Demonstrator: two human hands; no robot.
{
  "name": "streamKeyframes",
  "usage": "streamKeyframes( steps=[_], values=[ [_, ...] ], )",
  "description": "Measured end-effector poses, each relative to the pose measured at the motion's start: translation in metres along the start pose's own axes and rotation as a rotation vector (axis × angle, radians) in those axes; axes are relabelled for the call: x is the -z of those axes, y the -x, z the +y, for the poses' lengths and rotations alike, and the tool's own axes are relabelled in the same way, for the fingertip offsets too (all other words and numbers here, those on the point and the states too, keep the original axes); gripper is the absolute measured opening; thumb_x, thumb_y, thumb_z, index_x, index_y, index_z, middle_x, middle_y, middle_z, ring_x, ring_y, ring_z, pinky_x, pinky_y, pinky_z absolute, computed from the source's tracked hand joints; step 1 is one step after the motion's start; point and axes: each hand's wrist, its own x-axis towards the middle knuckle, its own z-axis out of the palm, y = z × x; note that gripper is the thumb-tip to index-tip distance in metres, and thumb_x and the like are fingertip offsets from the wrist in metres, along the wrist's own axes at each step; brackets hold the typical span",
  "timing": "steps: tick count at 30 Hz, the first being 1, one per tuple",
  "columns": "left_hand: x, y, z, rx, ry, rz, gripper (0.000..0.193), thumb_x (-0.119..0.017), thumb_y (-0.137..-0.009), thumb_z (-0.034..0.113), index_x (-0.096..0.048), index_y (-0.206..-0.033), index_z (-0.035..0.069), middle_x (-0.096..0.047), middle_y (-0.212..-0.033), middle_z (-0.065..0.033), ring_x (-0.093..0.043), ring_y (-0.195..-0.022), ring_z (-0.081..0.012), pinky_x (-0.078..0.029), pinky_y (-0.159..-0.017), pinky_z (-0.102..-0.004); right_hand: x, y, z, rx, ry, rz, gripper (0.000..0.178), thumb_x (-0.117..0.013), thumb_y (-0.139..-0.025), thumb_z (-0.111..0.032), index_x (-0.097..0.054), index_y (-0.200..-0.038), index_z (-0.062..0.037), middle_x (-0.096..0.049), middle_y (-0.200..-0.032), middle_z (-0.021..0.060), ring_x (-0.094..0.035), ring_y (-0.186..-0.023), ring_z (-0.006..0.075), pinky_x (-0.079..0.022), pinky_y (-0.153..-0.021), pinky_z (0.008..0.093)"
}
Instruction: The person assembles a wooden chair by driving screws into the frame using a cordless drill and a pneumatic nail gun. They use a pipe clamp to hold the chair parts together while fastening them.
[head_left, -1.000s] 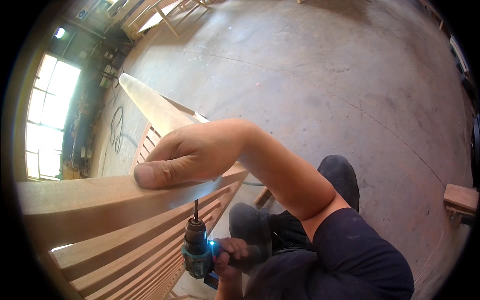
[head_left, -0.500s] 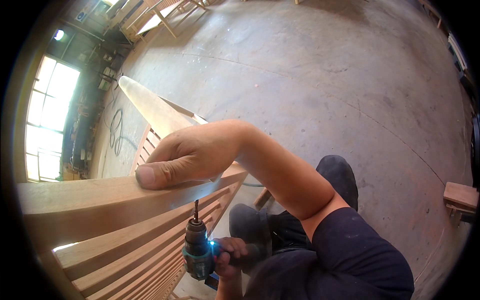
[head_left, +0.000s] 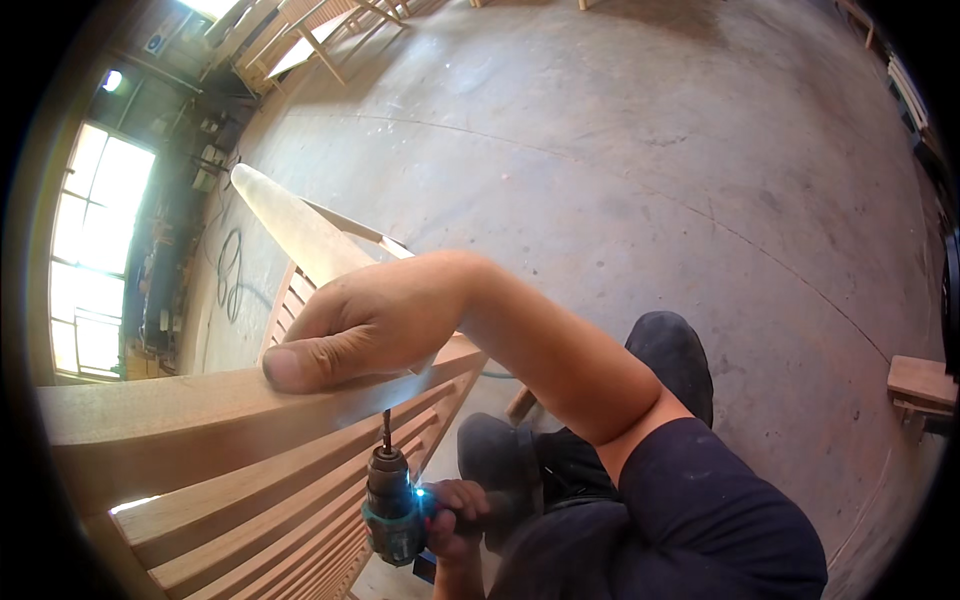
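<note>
My left hand [head_left: 455, 512] is wrapped round the handle of a green and black cordless drill [head_left: 392, 520], its small work light lit. The drill points up, and its bit [head_left: 387, 430] meets the lower edge of a pale wooden rail [head_left: 170, 405]; whether the tip is inside the wood cannot be seen. My right hand [head_left: 370, 325] lies over the top of this rail, thumb pressed on the near side and the other fingers hidden behind. The rail belongs to a slatted wooden piece, bench-like, whose slats [head_left: 230, 495] run below it.
A broad tapered board [head_left: 290, 220] of the same piece extends away beyond my right hand. My shoes [head_left: 672, 350] are on the concrete floor. A coiled hose or cable [head_left: 230, 275] lies at left, below a bright window [head_left: 100, 250]. A small wooden stool or block [head_left: 922, 387] stands far right.
The rail, right hand and drill sit slightly lower and further left in the picture, as the view has shifted a little. Both grips and the bit's place at the rail look the same.
</note>
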Motion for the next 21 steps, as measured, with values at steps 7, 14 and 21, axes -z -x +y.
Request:
streamKeyframes(
  steps=[7, 14, 21],
  values=[
    [0.004, -0.001, -0.002, -0.006, 0.025, -0.036, 0.027, -0.068, -0.09, 0.027, -0.057, -0.097, 0.003, -0.054, -0.071, -0.0085, -0.057, -0.064, -0.0242, -0.048, -0.064, -0.0368, 0.005, 0.0, -0.002, -0.013, 0.055, -0.019, 0.081, -0.038, -0.098, -0.07, -0.074, -0.109, 0.0016, -0.069, -0.089, 0.013, -0.063, -0.085, 0.0244, -0.051, -0.082, 0.034],
    [0.009, 0.004, -0.002, 0.015, 0.045, -0.027, 0.04, -0.068, -0.091, 0.032, -0.06, -0.114, 0.001, -0.058, -0.074, -0.009, -0.059, -0.066, -0.0243, -0.047, -0.065, -0.0368, 0.005, 0.0, -0.001, -0.013, 0.019, -0.03, 0.073, -0.041, -0.102, -0.064, -0.07, -0.099, 0.0027, -0.064, -0.082, 0.0082, -0.058, -0.078, 0.0187, -0.049, -0.073, 0.0325],
    [0.014, 0.008, 0.0, 0.024, 0.039, -0.054, 0.06, -0.069, -0.09, 0.036, -0.054, -0.135, 0.0, -0.058, -0.073, -0.0081, -0.058, -0.063, -0.023, -0.047, -0.066, -0.0359, 0.002, 0.003, -0.003, -0.041, -0.023, 0.014, 0.066, -0.045, -0.104, -0.058, -0.069, -0.098, 0.0029, -0.063, -0.078, 0.0031, -0.057, -0.074, 0.0133, -0.049, -0.068, 0.0285]
  ],
)
